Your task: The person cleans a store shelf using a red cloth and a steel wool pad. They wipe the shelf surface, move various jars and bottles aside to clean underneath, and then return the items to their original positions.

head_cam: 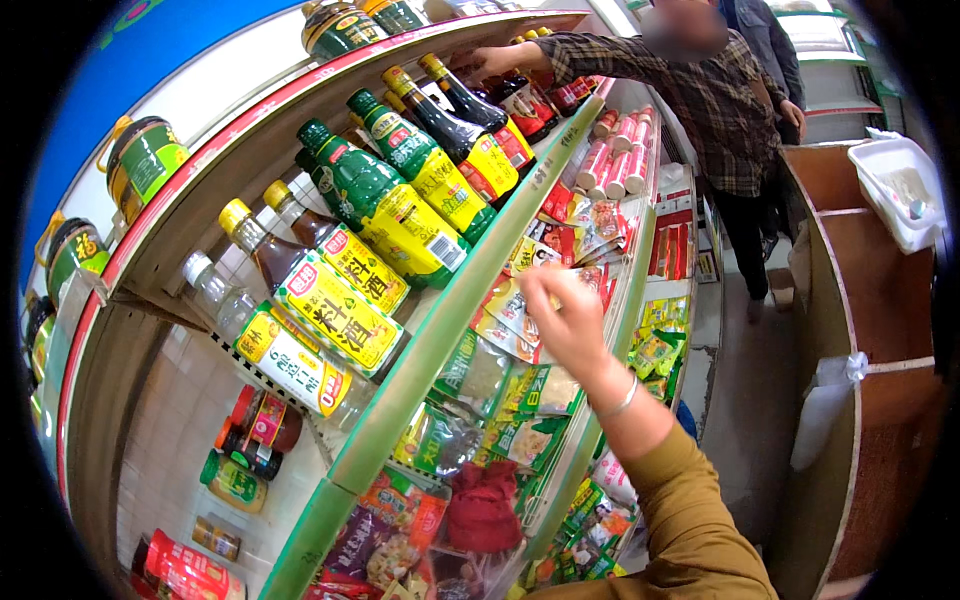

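My right hand [566, 319], with a silver bangle [624, 397] at the wrist and an olive sleeve, hovers before the shelves. Its fingers are curled in, and no held thing shows. Behind it lie seasoning packets [514, 319] on a lower shelf. Above and left stand yellow-labelled cooking wine bottles [337, 307], green plastic bottles [401, 210] and a clear vinegar bottle [281, 352]. Dark sauce bottles [457, 127] stand farther along that row. A dark red cloth bundle [484, 506] rests among the lower packets. My left hand is out of view.
A person in a plaid shirt [739, 112] reaches a hand [502, 61] to the far bottles; another person stands behind. Brown board bins [896, 442] and a white plastic basket [900, 187] line the right. Green-edged shelf lips [420, 352] project forward. Jars [232, 484] stand lower left.
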A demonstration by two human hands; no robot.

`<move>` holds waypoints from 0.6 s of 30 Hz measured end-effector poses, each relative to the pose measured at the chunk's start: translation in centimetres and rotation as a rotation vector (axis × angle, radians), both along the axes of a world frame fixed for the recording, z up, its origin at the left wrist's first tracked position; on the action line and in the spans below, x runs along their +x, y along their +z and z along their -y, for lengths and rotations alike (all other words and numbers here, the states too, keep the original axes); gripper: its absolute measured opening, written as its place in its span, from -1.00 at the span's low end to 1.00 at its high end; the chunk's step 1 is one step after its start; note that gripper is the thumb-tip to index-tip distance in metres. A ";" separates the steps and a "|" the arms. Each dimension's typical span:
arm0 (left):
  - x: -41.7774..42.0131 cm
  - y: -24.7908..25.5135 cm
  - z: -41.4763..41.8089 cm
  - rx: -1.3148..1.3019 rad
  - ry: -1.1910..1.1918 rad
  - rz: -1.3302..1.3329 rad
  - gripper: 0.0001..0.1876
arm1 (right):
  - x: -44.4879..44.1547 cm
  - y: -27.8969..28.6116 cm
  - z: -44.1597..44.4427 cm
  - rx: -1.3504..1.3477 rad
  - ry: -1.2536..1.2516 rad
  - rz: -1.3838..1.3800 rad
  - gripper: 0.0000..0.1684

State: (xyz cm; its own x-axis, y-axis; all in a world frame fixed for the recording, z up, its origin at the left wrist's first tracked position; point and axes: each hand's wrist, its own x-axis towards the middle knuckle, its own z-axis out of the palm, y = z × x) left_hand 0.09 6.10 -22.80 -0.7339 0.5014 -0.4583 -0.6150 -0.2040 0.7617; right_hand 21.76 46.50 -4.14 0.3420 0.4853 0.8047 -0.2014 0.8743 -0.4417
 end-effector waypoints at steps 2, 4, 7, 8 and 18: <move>0.1 -0.6 1.2 0.013 0.002 0.037 -0.68 | -1.7 -2.6 3.9 0.080 0.094 0.056 -0.93; -0.3 0.9 -0.5 0.014 -0.078 0.003 -0.69 | -1.1 -4.3 6.5 0.152 0.132 0.096 -0.94; -0.5 0.8 -0.2 0.067 -0.174 -0.002 -0.70 | -3.2 -7.5 11.2 0.109 0.352 0.278 -0.91; -0.7 1.0 0.3 0.099 -0.215 -0.009 -0.70 | -4.1 -8.7 12.8 0.057 0.415 0.348 -0.91; 1.7 7.7 3.2 0.221 -0.407 -0.205 -0.53 | -7.5 -8.1 29.4 0.419 0.590 0.841 -0.26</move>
State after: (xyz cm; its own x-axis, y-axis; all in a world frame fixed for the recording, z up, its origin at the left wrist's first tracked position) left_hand 1.76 2.86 -15.14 -0.5225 0.8343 -0.1761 -0.5208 -0.1487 0.8406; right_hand 14.24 17.12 -12.22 -0.5854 0.0271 0.8103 -0.4101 0.8522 -0.3248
